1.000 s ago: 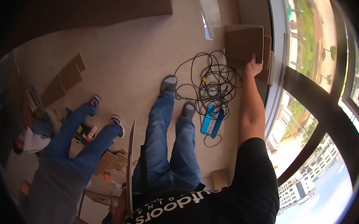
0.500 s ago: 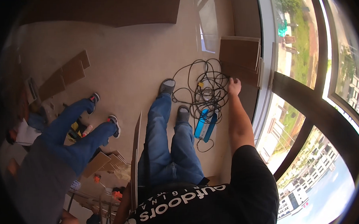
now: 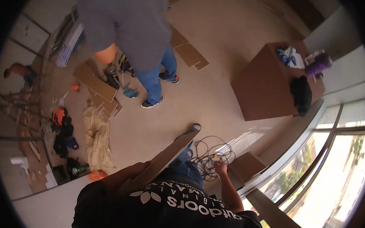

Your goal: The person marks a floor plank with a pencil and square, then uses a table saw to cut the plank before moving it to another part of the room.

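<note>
A long brown plank (image 3: 164, 156) slants upright along my left side, in front of my legs. My left arm runs down behind the plank and carries it against my body; the fingers are hidden by it. My right hand (image 3: 220, 167) hangs low on the right with its fingers curled. It appears over the edge of a loose tangle of black cable (image 3: 204, 170), with a yellow piece (image 3: 215, 156) just beyond it. Whether the fingers hold anything is too small to make out. Brown planks (image 3: 247, 166) lie stacked to the right of that hand.
A co-worker (image 3: 144, 38) in grey and jeans stands ahead, near loose planks (image 3: 189, 54) and other planks (image 3: 100, 87). A brown cabinet (image 3: 258, 82) with items on top stands far right, by the windows (image 3: 306, 161). Beige sheeting (image 3: 97, 138) and tools (image 3: 63, 133) lie left.
My view has swung to the left, bringing the co-worker to the top middle and the cabinet into view. The plank stays at my left side; my right hand stays near the cable.
</note>
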`<state>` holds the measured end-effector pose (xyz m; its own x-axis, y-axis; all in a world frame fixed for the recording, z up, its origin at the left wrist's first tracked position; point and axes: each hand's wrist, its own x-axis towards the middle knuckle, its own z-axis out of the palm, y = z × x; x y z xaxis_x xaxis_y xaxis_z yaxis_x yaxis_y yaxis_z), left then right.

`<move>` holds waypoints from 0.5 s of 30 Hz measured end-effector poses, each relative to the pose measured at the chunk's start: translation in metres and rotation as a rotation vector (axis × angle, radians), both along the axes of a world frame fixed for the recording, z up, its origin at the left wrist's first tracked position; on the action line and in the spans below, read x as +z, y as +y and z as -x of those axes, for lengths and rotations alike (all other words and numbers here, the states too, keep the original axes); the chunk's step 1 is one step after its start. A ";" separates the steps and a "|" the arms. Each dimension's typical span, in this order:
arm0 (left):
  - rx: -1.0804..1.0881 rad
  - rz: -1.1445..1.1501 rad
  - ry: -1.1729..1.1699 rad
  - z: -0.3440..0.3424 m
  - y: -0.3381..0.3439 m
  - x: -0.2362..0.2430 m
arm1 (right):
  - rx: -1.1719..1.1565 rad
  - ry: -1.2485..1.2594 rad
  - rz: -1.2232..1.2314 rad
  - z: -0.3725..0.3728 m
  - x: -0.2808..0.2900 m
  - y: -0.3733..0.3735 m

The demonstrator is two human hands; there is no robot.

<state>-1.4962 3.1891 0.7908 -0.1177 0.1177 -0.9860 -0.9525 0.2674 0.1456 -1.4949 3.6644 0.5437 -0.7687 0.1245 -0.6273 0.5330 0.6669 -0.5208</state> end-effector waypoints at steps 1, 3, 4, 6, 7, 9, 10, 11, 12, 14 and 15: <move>0.025 -0.031 -0.014 -0.006 -0.006 0.031 | 0.016 0.032 -0.047 0.000 0.006 0.016; 0.245 -0.173 0.237 -0.052 -0.034 0.066 | 0.101 0.178 -0.100 -0.006 0.022 0.038; 0.139 -0.008 0.133 -0.086 -0.059 0.027 | 0.164 0.039 -0.237 -0.003 0.024 0.056; 0.072 0.153 0.021 -0.141 -0.082 0.006 | 0.309 -0.168 -0.424 0.000 0.032 0.072; 0.275 0.099 0.002 -0.155 -0.088 0.015 | 0.324 -0.145 -0.447 0.004 0.032 0.083; 0.444 0.005 0.012 -0.175 -0.099 -0.010 | 0.957 -0.150 -0.910 -0.004 0.039 0.133; 0.417 0.032 0.111 -0.212 -0.117 -0.033 | 1.084 -0.211 -0.946 0.016 0.030 0.119; 0.378 0.061 0.208 -0.244 -0.134 -0.055 | 1.200 -0.277 -0.986 0.033 0.020 0.104; 0.147 0.041 0.359 -0.232 -0.142 -0.055 | 1.182 -0.181 -1.030 0.013 0.032 0.111; 0.358 0.151 0.233 -0.272 -0.176 -0.054 | 1.105 0.181 -0.763 0.032 0.002 0.027; 0.365 0.121 0.219 -0.269 -0.186 -0.067 | 0.836 0.246 -0.625 0.043 -0.002 0.005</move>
<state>-1.2273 3.0032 0.7243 -0.3381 -0.0856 -0.9372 -0.9378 -0.0534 0.3432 -1.5378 3.6698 0.5421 -0.8553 -0.2545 -0.4514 -0.2892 0.9572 0.0081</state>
